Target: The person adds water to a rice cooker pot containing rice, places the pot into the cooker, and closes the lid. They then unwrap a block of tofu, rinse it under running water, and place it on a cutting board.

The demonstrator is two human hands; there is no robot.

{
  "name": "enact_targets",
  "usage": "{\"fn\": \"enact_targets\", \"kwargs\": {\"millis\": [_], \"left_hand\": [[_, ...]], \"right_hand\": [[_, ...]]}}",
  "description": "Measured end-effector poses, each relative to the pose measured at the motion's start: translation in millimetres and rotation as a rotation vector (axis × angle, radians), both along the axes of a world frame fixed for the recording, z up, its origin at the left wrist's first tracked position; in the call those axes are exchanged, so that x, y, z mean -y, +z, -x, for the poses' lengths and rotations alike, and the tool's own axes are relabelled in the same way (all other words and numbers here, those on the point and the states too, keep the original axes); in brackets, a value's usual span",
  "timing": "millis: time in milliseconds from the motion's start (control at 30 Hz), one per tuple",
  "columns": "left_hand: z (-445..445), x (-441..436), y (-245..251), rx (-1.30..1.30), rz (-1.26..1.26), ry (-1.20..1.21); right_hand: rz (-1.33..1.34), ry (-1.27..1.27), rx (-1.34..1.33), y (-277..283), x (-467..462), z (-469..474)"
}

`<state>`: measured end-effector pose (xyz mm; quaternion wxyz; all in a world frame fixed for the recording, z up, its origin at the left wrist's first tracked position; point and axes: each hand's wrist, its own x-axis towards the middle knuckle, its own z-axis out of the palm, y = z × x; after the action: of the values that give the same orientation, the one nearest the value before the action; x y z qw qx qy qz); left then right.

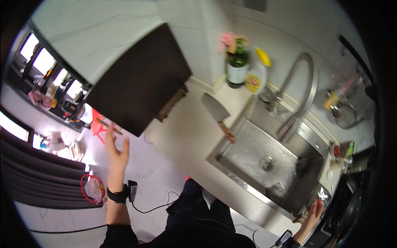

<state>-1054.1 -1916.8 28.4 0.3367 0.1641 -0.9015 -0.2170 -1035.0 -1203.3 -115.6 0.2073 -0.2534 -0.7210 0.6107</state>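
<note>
My left hand (116,152) is raised at the left, over the floor, its thumb apart from its fingers. A thin greenish-brown stick-like piece (116,131) crosses at the fingertips; whether they grip it is unclear. Close by is the lower corner of a large dark panel (133,80). At the right end of the sink, my right hand (314,212) is beside a crumpled brownish thing (300,216) and a shiny plastic wrapper (322,195). Its grip is too blurred to make out. A cleaver-like kitchen knife (217,108) lies on the counter, its wooden handle over the sink rim.
The steel sink (245,179) has a tall curved faucet (310,90). Behind it stand a green bottle (237,68) and a yellow-capped spray bottle (257,74). A strainer (345,114) hangs on the wall. Black cookware (350,201) is at far right; a cable (152,211) trails from my left wrist.
</note>
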Motion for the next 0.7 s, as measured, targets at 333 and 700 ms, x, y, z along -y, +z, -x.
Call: {"fn": "enact_targets", "kwargs": {"millis": [333,700], "left_hand": [[43,180,116,0.290,-0.080,-0.082],[75,197,100,0.226,-0.448,-0.380]], "right_hand": [[0.375,1.536,0.633,5,594,131],[1.083,1.196,0.469,-28,752,147]]}}
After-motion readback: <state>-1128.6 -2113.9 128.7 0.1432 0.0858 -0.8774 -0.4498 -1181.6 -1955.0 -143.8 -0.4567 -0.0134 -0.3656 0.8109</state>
